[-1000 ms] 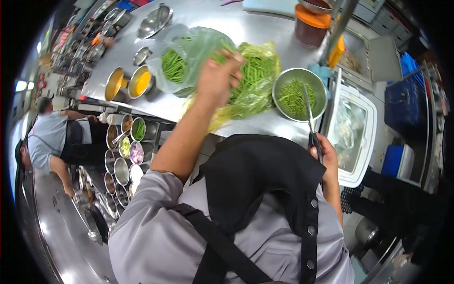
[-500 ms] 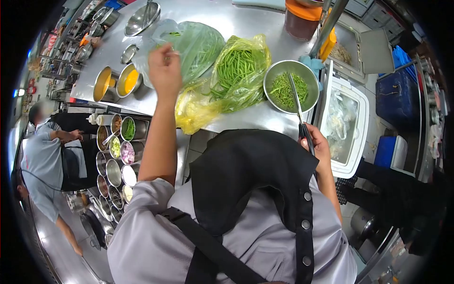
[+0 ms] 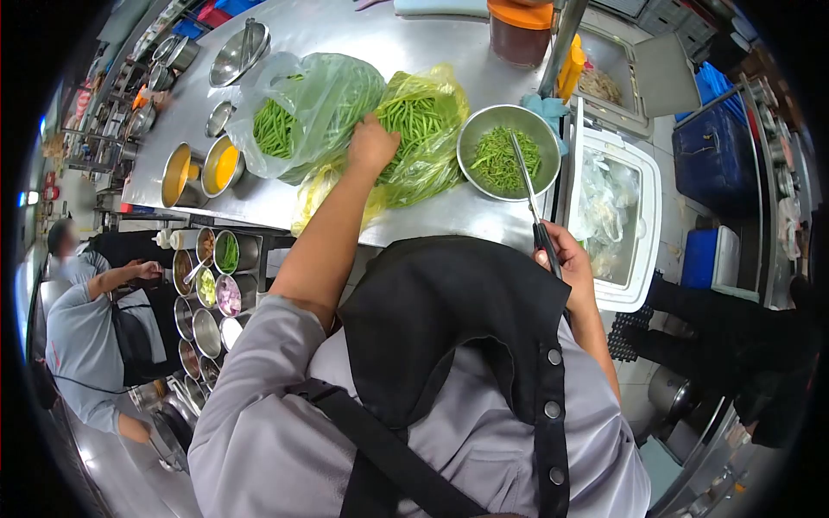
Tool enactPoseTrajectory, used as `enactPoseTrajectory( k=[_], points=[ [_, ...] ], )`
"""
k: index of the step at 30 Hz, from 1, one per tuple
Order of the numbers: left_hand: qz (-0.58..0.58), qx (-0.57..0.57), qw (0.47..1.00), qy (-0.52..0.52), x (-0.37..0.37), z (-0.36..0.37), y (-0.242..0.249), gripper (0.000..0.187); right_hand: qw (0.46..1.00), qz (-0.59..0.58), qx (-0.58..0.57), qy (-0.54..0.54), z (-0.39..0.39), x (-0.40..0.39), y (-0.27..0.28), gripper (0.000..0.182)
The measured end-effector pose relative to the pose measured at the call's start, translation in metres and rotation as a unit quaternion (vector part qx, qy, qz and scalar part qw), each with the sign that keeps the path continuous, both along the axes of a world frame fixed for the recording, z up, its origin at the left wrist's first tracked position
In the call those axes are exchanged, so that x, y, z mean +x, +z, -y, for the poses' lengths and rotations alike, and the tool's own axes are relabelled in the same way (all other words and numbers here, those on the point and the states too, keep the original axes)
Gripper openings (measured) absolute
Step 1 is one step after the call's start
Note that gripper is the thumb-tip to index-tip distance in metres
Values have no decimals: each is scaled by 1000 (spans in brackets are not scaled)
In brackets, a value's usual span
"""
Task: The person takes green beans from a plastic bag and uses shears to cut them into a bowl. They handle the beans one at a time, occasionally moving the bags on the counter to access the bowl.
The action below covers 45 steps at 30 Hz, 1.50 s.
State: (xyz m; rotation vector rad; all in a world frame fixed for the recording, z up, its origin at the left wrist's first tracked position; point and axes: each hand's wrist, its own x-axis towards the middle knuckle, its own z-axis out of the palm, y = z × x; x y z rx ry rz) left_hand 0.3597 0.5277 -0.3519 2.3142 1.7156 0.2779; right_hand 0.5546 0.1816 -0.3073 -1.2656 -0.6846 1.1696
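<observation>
My left hand (image 3: 374, 145) is closed at the left side of the yellow plastic bag (image 3: 446, 164), against the green beans (image 3: 413, 121) in it. Its fingertips are hidden, so what they grip cannot be told. Beside it lies a clear plastic bag (image 3: 332, 86), its mouth open on more green beans (image 3: 274, 128). In my right hand (image 3: 566, 250) are long-bladed scissors with black handles (image 3: 544, 235). Their blades point into a metal bowl (image 3: 467, 142) and rest over short-cut green pieces (image 3: 496, 164).
Two metal containers with yellow contents (image 3: 226, 164) stand on the left of the steel table (image 3: 414, 34). An orange-lidded tub (image 3: 521, 34) is at the back. An open white cooler (image 3: 643, 233) adjoins on the right. A co-worker (image 3: 86, 328) stands left, near several ingredient tins (image 3: 207, 328).
My left hand has come down and right, from above the clear bag to the yellow bag. The clear bag's mouth now shows beans. The scissors stay in my right hand over the bowl.
</observation>
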Motion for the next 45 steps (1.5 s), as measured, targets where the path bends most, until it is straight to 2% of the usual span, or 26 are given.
enactPoseTrajectory(
  k=[2, 3, 6, 8, 9, 11, 15, 18, 20, 23, 24, 26, 30, 32, 36, 38, 39, 41, 45],
  points=[
    [16, -79, 997, 13, 3, -3, 6, 63, 1000, -5, 2, 0, 0, -1, 4, 53],
    [15, -78, 997, 11, 3, -7, 4, 63, 1000, -6, 2, -2, 0, -1, 4, 53],
    [33, -89, 995, 15, 3, -15, 7, 57, 1000, 7, -6, 13, -1, 2, 3, 53],
    [142, -112, 983, -13, 3, -17, 17, 44, 999, 46, -5, 22, -1, 5, -1, 53],
    [139, -114, 984, -17, 5, -12, 30, 44, 999, 44, -7, 18, 0, 3, 0, 53],
    [199, -86, 972, -89, 6, 5, 65, 33, 1000, -8, -10, 10, -1, 2, 4, 53],
    [155, -65, 980, -105, 6, 19, 94, 31, 1000, -5, -8, 7, -3, 3, 0, 53],
    [167, -123, 967, -148, 3, 18, 90, 33, 1000, 4, -15, 16, -4, 3, 4, 54],
    [278, -286, 914, -73, 0, 14, 71, 30, 1000, 1, -17, 18, -5, 3, 3, 54],
    [295, -241, 922, -66, -8, 5, 39, 30, 1000, 14, -10, 19, -5, 3, 1, 54],
    [294, -243, 922, -68, -9, 5, 40, 30, 1000, 14, -11, 17, -4, 3, 1, 54],
    [214, -126, 963, -104, -12, 8, 42, 27, 1000, 9, -18, 6, -2, 2, 3, 54],
    [185, -55, 976, -98, -2, 24, 78, 28, 1000, 18, -20, 9, -3, 3, 0, 54],
    [256, -61, 959, -104, 5, 30, 94, 25, 999, 18, -11, 32, -4, 3, -1, 55],
    [262, -50, 955, -129, 11, 30, 98, 25, 999, 16, -4, 32, -6, 2, 1, 56],
    [352, -136, 923, -78, 12, 25, 92, 26, 999, 8, -6, 31, -6, 3, -1, 56],
    [350, -137, 923, -81, 13, 25, 93, 26, 1000, 6, -5, 28, -6, 2, -1, 56],
    [546, -253, 797, -50, 16, 26, 95, 28, 999, 16, -6, 27, -4, 2, 1, 56],
    [526, -183, 829, -59, 17, 20, 90, 31, 999, 25, -6, 25, -4, 1, -1, 56]
  ],
)
